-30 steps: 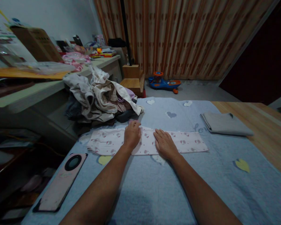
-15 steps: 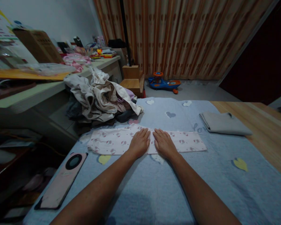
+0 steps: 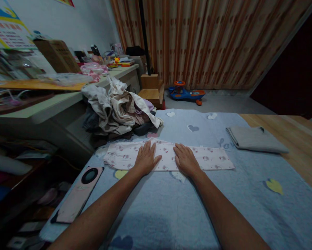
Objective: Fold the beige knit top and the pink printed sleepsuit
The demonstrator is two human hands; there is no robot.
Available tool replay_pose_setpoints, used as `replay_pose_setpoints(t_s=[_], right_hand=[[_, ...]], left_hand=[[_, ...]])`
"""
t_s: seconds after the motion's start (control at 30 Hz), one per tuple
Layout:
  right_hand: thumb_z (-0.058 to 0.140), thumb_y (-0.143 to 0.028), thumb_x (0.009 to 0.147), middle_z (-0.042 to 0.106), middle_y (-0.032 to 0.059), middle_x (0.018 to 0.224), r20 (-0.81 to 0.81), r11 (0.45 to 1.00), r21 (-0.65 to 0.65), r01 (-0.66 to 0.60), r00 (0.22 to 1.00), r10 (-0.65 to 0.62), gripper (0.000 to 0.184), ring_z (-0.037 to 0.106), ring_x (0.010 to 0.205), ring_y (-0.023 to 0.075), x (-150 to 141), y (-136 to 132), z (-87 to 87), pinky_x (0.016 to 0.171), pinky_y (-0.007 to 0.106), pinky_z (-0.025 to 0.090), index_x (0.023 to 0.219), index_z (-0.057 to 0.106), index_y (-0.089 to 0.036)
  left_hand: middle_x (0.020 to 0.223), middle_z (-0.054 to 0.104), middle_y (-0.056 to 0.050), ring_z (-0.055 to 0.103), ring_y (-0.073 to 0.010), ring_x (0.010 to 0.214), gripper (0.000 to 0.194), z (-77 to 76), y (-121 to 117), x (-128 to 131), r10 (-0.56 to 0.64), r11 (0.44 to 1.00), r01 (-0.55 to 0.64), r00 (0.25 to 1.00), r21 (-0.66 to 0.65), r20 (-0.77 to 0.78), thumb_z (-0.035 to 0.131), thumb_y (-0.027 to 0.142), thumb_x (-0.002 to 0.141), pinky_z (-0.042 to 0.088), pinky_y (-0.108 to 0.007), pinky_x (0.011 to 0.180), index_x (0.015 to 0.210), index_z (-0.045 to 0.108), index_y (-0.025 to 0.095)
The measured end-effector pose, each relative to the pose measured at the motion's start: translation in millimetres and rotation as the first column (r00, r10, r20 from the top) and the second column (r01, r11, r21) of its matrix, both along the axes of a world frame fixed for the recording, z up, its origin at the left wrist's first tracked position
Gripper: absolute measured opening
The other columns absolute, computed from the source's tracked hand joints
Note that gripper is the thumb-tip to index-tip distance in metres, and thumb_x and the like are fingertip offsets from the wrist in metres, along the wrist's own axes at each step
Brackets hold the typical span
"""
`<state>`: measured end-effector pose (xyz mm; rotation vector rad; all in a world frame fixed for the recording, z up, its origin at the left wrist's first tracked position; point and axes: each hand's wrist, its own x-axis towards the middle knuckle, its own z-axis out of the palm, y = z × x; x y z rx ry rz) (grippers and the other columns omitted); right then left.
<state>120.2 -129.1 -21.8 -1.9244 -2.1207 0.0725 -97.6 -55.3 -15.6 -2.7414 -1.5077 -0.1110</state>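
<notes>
Both bare hands lie flat and palm-down with fingers spread, pinching nothing. The left hand (image 3: 146,159) and right hand (image 3: 186,160) press on a folded white baby garment (image 3: 210,158) with a small pink print, a narrow gap between them. The garment stretches out past each hand on a blue heart-patterned blanket (image 3: 156,211). Left of the left hand lies a pink phone case (image 3: 76,199). Beyond that hand sits a heap of crumpled clothes (image 3: 116,111); beyond the right hand, a folded grey cloth (image 3: 255,139).
</notes>
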Motion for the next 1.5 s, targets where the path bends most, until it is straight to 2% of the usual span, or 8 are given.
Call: replay_pose_setpoints(t_s=[0.2, 0.37, 0.57, 0.67, 0.83, 1.03, 1.27, 1.5], right_hand=[[0.04, -0.021, 0.093, 0.042, 0.0117, 0.154, -0.004, 1.0, 0.001, 0.003, 1.0, -0.003, 0.049, 0.033, 0.143, 0.026, 1, 1, -0.8, 0.116, 0.047, 0.025, 0.141, 0.051, -0.016], [0.041, -0.021, 0.093, 0.042, 0.0111, 0.154, -0.001, 1.0, -0.005, 0.005, 1.0, -0.005, 0.048, 0.033, 0.144, 0.0259, 0, 1, -0.8, 0.117, 0.047, 0.024, 0.14, 0.051, -0.015], [0.04, -0.02, 0.094, 0.042, 0.0104, 0.154, 0.005, 1.0, -0.002, 0.01, 1.0, -0.01, 0.048, 0.033, 0.144, 0.0251, -1, 0, 0.3, 0.118, 0.046, 0.023, 0.14, 0.051, -0.016], [0.041, -0.02, 0.093, 0.043, 0.011, 0.154, 0.004, 1.0, 0.0, 0.014, 1.0, -0.014, 0.049, 0.033, 0.144, 0.0251, -1, 0, -0.1, 0.118, 0.046, 0.024, 0.141, 0.051, -0.016], [0.042, -0.021, 0.093, 0.042, 0.0129, 0.154, 0.015, 1.0, 0.007, 0.015, 1.0, -0.015, 0.049, 0.034, 0.143, 0.0266, 1, 0, -1.2, 0.118, 0.044, 0.024, 0.141, 0.051, -0.011], [0.042, -0.022, 0.093, 0.045, 0.0131, 0.152, 0.015, 1.0, 0.021, 0.016, 1.0, -0.016, 0.048, 0.036, 0.142, 0.0261, 1, 0, -0.7, 0.117, 0.045, 0.026, 0.139, 0.053, -0.013], [0.042, -0.022, 0.093, 0.045, 0.0128, 0.152, 0.023, 0.999, 0.031, 0.009, 1.0, -0.01, 0.048, 0.037, 0.142, 0.0268, 2, 0, -3.0, 0.117, 0.045, 0.026, 0.139, 0.053, -0.012], [0.042, -0.022, 0.093, 0.045, 0.0133, 0.151, 0.012, 0.999, 0.033, 0.003, 1.0, -0.003, 0.048, 0.036, 0.141, 0.0267, 2, 0, -2.2, 0.117, 0.046, 0.027, 0.139, 0.053, -0.013]], left_hand=[[0.162, 0.024, -0.016, 0.019, -0.0335, 0.15, 0.071, -0.8, 4, -9, 0.008, 0.999, -0.009, 1.0, -0.04, -0.008, 0.032, 0.063, 0.096, 0.021, -0.053, 0.118, 0.153, 0.033, 0.02], [0.164, 0.021, -0.014, 0.014, -0.0401, 0.15, 0.071, -1.6, 1, -10, 0.13, 0.99, -0.129, 0.992, -0.063, 0.008, 0.032, 0.069, 0.094, 0.017, -0.063, 0.115, 0.153, 0.033, 0.03], [0.163, 0.021, -0.016, 0.013, -0.0434, 0.149, 0.072, 0.9, 0, -17, 0.23, 0.97, -0.228, 0.973, -0.085, 0.006, 0.033, 0.069, 0.092, 0.017, -0.066, 0.113, 0.153, 0.033, 0.03], [0.162, 0.023, -0.018, 0.013, -0.0412, 0.15, 0.073, 0.0, 2, -22, 0.246, 0.968, -0.245, 0.969, -0.048, 0.01, 0.034, 0.067, 0.093, 0.017, -0.064, 0.114, 0.154, 0.031, 0.026], [0.161, 0.025, -0.022, 0.02, -0.0337, 0.15, 0.075, -2.7, 7, -27, 0.231, 0.973, -0.231, 0.973, 0.014, 0.023, 0.035, 0.061, 0.096, 0.021, -0.05, 0.118, 0.155, 0.027, 0.015], [0.16, 0.025, -0.024, 0.021, -0.0335, 0.149, 0.086, -2.4, 10, -28, 0.277, 0.961, -0.277, 0.961, 0.0, 0.006, 0.034, 0.063, 0.095, 0.021, -0.046, 0.119, 0.154, 0.022, 0.002], [0.161, 0.022, -0.024, 0.014, -0.0439, 0.149, 0.088, -3.2, 16, -37, 0.482, 0.874, -0.483, 0.875, -0.055, -0.034, 0.031, 0.072, 0.09, 0.019, -0.067, 0.113, 0.154, 0.029, 0.012], [0.161, 0.022, -0.022, 0.013, -0.0437, 0.149, 0.085, -3.0, 20, -44, 0.481, 0.875, -0.481, 0.877, -0.054, -0.015, 0.027, 0.074, 0.089, 0.014, -0.069, 0.113, 0.154, 0.032, 0.018]])
